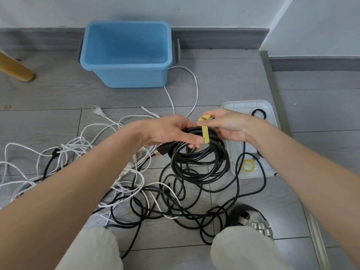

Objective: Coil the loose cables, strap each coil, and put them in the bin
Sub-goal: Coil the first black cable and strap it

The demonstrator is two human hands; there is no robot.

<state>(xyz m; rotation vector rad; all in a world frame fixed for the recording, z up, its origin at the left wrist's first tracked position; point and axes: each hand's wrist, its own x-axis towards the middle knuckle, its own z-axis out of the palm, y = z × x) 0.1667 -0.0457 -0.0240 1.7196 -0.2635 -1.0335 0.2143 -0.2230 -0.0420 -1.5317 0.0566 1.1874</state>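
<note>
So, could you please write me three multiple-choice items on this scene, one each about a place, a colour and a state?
1. Where does the white plastic tray lie?
A. inside the bin
B. on the floor behind the right hand
C. on a chair

2. What colour is the strap round the coiled black cable?
A. red
B. blue
C. yellow

3. What does the blue plastic bin hold?
A. nothing visible
B. a white coil
C. a black coil

Answers: 1 B, the tray lies on the grey floor past that hand; 2 C, the band over the coil is yellow; 3 A, only bare blue walls and bottom show inside.
</note>
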